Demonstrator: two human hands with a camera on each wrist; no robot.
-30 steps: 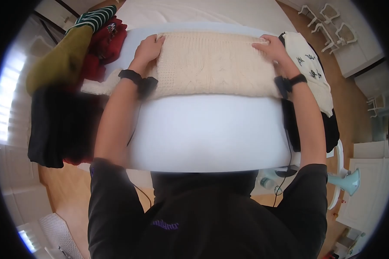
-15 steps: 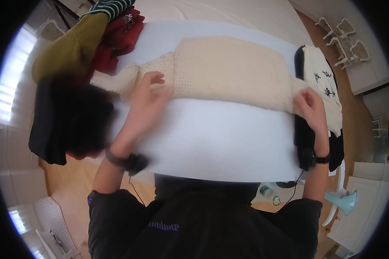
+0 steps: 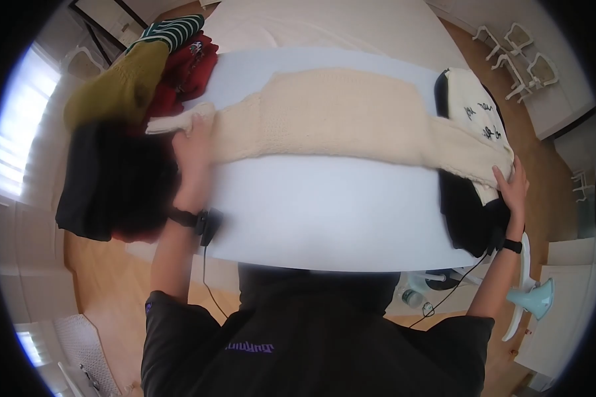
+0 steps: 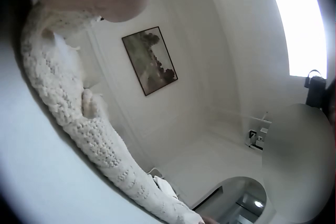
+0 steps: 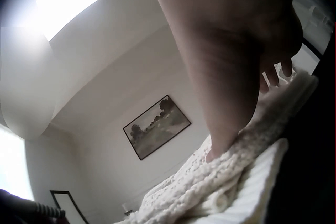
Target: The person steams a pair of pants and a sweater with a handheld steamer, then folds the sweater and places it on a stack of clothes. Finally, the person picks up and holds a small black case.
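A cream knit sweater lies flat across a pale tabletop, its sleeves spread to both sides. At the left, my left hand holds the sleeve where it bunches, with the cuff poking out beyond the fingers. In the left wrist view the knit sleeve runs away from under that hand, whose fingertips are mostly hidden. My right hand grips the end of the other sleeve, thumb on the near side and fingers over the far side. In the right wrist view the thumb presses into the knit.
Beneath the right sleeve lies a white garment with black lettering, on black clothing. On the left are an olive garment, a red one and dark folded clothing. A plastic bottle is below the table.
The hands have left the sweater's far edge and moved outward to its sleeves. The sweater's body lies lower and flatter, and the right sleeve has been drawn out to the right over the white garment.
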